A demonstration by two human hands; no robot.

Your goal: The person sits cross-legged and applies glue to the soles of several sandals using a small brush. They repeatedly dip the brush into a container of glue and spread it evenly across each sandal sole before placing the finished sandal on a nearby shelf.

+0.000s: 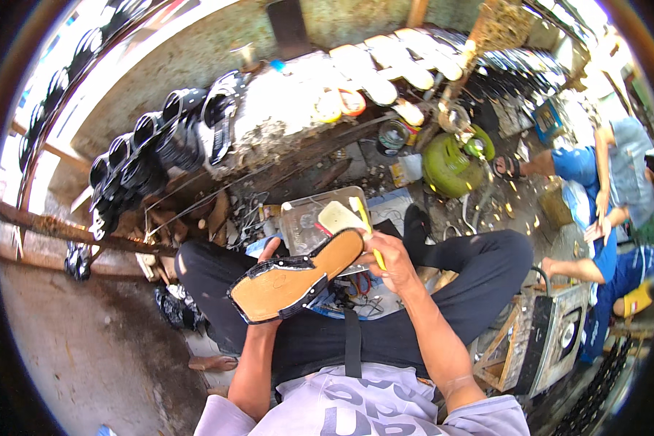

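Note:
My left hand grips a sandal turned bottom up, its tan sole showing and a black edge around it. My right hand holds a thin yellow-handled tool at the sandal's toe end, and its fingers touch the sole's rim there. I sit cross-legged in dark trousers, with the sandal above my lap. A pale sole-shaped piece lies just behind the sandal on a clear plastic box.
Rows of black sandals hang at the left and pale soles at the back. A green gas cylinder stands to the right. Two people in blue sit at the far right. A small stove-like box is beside my right knee.

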